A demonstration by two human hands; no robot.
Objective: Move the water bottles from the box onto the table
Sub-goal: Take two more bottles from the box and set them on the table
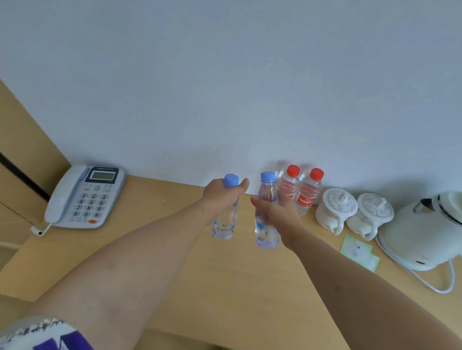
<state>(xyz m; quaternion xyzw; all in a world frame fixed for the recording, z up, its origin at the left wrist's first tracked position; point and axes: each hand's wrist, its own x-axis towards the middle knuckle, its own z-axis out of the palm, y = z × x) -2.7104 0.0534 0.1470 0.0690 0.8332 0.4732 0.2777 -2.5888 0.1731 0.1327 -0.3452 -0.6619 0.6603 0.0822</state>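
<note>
Nearest the camera, a patterned white-and-purple sleeve (pixel 46 335) covers the upper part of the left arm, and both bare forearms reach out over the light wooden counter (pixel 142 253). At mid-counter the left hand (pixel 221 197) grips a clear plastic water bottle with a blue cap (pixel 225 223) around its neck and shoulder, fingers curled round it, thumb up beside the cap. Just beside it, the right hand (pixel 280 216) holds a second clear blue-capped water bottle (pixel 266 204) around its middle, fingers wrapped behind it. Whether either bottle's base touches the counter I cannot tell. Along the back edge stand two clear red-capped bottles with red labels (pixel 301 192), then two white lidded ceramic cups (pixel 354 213) and a white electric kettle (pixel 428 229) toward the right. A grey push-button telephone (pixel 85 196) sits at the back-left corner.
</note>
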